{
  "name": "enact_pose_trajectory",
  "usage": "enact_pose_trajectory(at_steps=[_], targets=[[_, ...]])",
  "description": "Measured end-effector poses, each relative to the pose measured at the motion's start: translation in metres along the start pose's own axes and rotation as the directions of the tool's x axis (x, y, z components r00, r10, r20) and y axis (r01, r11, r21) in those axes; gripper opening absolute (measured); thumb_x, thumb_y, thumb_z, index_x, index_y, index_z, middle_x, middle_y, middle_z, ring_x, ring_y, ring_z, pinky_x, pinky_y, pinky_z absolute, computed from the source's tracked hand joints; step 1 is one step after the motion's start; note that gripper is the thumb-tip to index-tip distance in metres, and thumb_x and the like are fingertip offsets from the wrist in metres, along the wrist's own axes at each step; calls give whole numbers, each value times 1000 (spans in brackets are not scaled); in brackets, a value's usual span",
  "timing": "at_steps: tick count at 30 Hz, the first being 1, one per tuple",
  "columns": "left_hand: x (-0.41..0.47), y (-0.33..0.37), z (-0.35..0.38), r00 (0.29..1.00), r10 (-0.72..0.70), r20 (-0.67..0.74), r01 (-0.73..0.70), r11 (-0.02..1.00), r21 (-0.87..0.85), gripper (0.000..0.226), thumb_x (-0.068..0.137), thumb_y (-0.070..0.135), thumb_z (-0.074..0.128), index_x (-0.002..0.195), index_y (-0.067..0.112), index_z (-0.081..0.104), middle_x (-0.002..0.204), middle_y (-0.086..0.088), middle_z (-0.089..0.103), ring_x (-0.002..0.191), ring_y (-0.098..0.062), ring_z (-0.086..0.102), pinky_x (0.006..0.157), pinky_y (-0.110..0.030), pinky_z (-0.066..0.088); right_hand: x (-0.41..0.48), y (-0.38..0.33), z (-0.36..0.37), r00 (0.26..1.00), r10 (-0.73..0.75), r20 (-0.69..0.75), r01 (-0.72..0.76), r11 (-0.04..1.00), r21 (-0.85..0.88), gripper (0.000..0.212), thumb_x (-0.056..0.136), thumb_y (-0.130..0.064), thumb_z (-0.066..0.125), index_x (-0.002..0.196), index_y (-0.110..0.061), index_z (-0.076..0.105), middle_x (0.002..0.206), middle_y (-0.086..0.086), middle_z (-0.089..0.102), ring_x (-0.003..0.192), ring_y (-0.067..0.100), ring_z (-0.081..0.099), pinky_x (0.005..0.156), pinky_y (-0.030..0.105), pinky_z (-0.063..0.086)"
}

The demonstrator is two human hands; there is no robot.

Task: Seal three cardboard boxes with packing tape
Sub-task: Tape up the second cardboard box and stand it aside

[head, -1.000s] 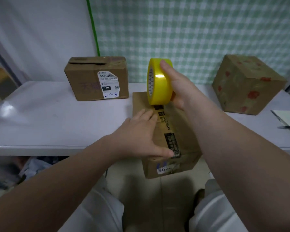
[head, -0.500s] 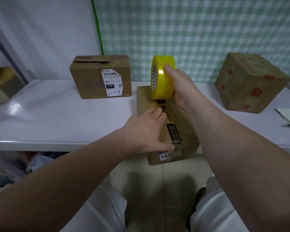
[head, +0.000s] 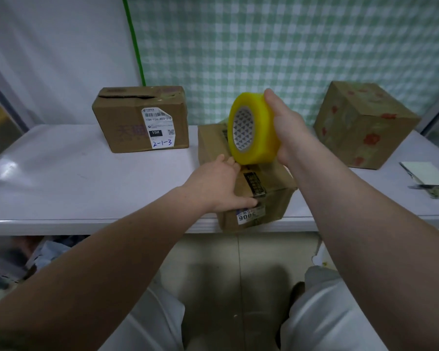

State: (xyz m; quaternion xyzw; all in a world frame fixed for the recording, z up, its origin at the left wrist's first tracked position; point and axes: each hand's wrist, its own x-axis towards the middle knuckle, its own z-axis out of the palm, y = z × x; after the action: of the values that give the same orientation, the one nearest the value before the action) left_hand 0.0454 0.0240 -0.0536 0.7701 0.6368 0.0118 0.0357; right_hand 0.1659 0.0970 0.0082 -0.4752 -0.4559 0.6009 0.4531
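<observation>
Left hand (head: 221,186) lies flat, fingers straight, on the middle box (head: 271,201), which juts over the table (head: 61,178) at its front edge. Right hand (head: 287,130) grips the yellow tape roll (head: 260,127) on edge just above that box, perhaps touching it. Behind-left of it sits the labelled box (head: 122,122), behind-right the flowered box (head: 365,125).

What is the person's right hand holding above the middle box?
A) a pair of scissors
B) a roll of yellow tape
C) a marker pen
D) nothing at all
B: the right hand grips a yellow tape roll just over the middle box, on which the left hand rests flat.
</observation>
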Motion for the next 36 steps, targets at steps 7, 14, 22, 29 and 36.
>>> enact_pose_trajectory(at_steps=[7,14,22,29,36], targets=[[5,-5,2,999,-2,-46,3,1000,18,90,75,74,53,142,16,39,145,-6,44,137,-26,35,104,-38,39,-14,-12,-17,994,87,59,-79,988,-130,52,85,-57,61,121,-18,60,104,4,69,88,21,68,70,33,55],[15,-4,0,994,-61,-88,58,998,-36,82,70,74,59,127,16,52,112,-8,59,107,-24,53,82,-34,45,-38,-18,-37,990,96,99,-76,977,-197,42,86,-49,63,116,-20,64,97,4,72,80,20,70,63,29,54],[23,-2,2,984,-122,-130,102,982,-157,73,64,70,68,105,14,46,100,-6,58,84,-20,50,66,-32,40,-62,-5,-60,996,71,55,-60,983,-176,38,86,-49,63,110,-20,67,96,3,73,82,20,71,67,32,55],[26,1,2,975,-174,-141,146,971,-192,68,63,67,72,95,16,39,87,-4,52,78,-22,50,60,-32,36,-75,13,-74,996,80,38,-71,976,-206,27,86,-47,64,95,-22,68,84,1,74,74,19,71,68,33,55],[27,3,2,970,-189,-151,148,959,-243,69,62,62,75,99,16,41,88,-3,54,79,-20,52,61,-32,40,-80,36,-81,990,137,11,-128,946,-298,38,84,-49,64,105,-18,67,96,8,72,84,28,70,81,43,56]])
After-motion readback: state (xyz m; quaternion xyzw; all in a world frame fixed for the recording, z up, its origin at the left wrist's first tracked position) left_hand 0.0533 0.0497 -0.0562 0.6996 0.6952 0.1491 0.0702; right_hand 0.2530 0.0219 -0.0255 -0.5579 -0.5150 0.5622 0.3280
